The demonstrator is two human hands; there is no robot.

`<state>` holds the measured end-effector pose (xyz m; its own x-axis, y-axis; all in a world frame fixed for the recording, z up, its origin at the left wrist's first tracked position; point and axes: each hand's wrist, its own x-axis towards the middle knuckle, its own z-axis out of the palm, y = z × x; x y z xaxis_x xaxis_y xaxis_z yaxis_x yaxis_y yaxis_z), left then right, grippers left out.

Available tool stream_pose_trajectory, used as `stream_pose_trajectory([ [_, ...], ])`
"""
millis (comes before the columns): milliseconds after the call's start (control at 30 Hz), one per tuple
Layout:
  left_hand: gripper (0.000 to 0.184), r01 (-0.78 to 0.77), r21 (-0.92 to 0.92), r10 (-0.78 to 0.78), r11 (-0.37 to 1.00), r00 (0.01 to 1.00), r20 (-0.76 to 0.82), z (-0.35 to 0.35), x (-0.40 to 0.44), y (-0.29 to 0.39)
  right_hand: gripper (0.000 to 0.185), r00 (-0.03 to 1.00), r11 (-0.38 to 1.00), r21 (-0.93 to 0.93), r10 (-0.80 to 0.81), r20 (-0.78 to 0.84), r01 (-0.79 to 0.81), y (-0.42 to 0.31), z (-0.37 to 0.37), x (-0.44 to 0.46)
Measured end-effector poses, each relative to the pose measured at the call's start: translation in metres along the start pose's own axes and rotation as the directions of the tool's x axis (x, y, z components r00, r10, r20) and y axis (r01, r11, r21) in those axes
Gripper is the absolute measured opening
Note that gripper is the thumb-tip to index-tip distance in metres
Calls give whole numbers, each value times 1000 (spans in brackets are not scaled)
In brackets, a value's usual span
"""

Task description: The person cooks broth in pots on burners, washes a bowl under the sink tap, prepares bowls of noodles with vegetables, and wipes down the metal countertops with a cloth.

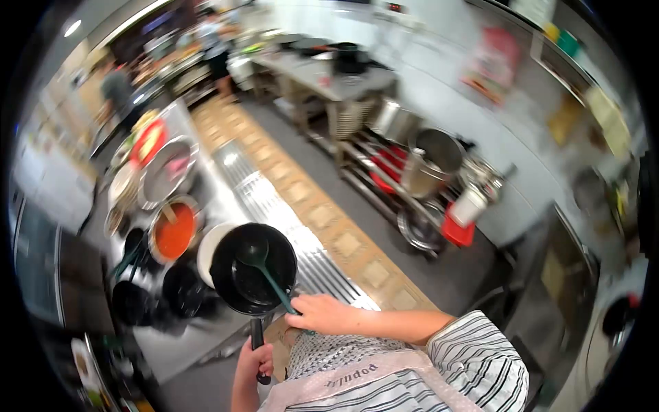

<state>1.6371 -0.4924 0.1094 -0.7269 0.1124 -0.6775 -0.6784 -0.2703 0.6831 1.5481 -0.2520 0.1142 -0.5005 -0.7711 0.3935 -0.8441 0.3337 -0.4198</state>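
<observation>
Kitchen: you're at a stainless-steel table (158,347), tan patterned strip (322,216) along the grey floor (446,292). Pale-pink apron band (391,366) reads "popul…", ending unclear. Your left hand (257,360) is wrapped round the handle of one round black pan (233,285) over the table; right hand (319,314) grips one dark-green ladle (270,277), head inside pan. One steel bowl of orange sauce (174,235) nearby.

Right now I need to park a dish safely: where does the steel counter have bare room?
Smooth counter seems free between the sauce bowl and the ribbed steel strip, which looks bare too. A second patch lies on the near side of the black pans. It's crowded further left, where the steel bowl and pale dishes stand close together, and around the held pan.
</observation>
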Motion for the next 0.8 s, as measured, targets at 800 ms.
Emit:
stream_pose_trajectory([
  [800, 26, 119, 106, -159, 987, 780, 605, 214, 271, 96, 21, 417, 418, 52, 908, -38, -907, 320, -78, -289],
])
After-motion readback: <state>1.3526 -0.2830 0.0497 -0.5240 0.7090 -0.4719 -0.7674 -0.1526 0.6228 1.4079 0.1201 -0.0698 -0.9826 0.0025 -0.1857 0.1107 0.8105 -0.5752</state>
